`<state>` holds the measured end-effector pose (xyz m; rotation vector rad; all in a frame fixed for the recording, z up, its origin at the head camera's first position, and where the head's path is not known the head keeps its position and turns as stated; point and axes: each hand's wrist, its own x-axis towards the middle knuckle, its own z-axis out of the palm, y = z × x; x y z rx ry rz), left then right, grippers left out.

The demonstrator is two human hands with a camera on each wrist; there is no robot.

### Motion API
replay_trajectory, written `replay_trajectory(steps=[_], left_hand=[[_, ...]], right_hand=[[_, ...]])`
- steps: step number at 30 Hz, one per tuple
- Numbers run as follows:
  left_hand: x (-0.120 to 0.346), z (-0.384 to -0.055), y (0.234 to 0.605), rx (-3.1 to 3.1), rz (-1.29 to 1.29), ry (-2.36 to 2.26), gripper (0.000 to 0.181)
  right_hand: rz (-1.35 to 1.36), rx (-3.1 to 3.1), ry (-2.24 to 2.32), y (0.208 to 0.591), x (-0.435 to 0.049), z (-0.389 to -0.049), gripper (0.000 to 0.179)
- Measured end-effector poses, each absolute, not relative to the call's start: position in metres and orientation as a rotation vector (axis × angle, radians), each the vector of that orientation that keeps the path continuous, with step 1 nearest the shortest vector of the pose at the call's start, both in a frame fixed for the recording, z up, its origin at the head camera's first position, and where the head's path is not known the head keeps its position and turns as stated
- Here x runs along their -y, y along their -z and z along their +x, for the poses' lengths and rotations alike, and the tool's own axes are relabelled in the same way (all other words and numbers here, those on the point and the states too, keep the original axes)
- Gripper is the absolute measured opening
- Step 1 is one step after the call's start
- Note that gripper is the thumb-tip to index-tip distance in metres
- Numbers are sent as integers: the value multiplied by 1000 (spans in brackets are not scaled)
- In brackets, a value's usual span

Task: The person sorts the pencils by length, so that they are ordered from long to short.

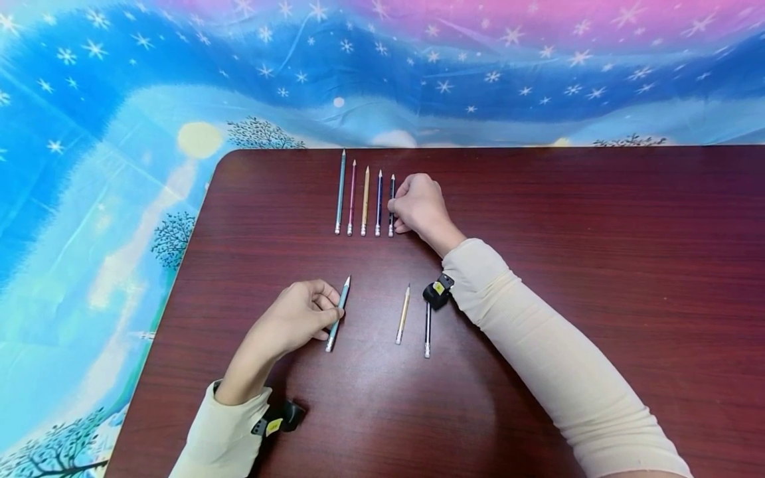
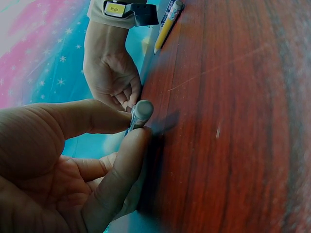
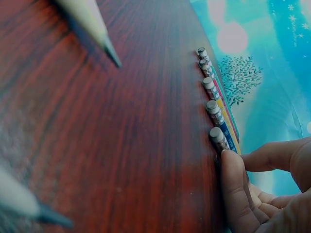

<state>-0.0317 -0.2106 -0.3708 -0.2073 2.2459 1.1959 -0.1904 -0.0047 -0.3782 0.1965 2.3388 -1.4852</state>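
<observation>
Ok so edges 1st: the table [image 1: 597, 199] has its far edge just past the row's tips, and the light-blue pencil [image 1: 340, 192] at the L end nearly reaches it; we get way more wood to the R, beyond the sleeve [image 1: 538, 332], than to the L. Count-wise we make it 8 pencils: 5 in the row w/ eraser ends roughly level (that light-blue one, then pink pencil [image 1: 352, 198], yellow pencil [image 1: 366, 202], navy pencil [image 1: 379, 202], black pencil [image 1: 392, 189]), 2 loose nearer us, i.e. short yellow pencil [image 1: 403, 315] + loose dark pencil [image 1: 427, 328], and 1 in hand. The left hand [image 1: 299, 315] is partly curled, thumb + finger pinching the held light-blue pencil [image 1: 333, 332], well in from the L edge; can't tell if it touches the wood tbh. The right hand [image 1: 420, 202] is bent in, thumb + finger closed on the black one. View-wise, the head cam hides the loose dark one's tip behind the wrist camera [image 1: 439, 292], but the right wrist view gives us 2 blurry tips up close, and only the left wrist view shows a pale scratch [image 2: 218, 70] in the wood.
</observation>
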Motion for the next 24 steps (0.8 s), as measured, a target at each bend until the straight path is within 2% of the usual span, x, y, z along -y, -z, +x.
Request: replay_trajectory(steps=[24], left_hand=[[211, -32, 369, -2221, -193, -1225, 16]], right_hand=[[198, -2353, 1492, 380, 4, -190, 7]])
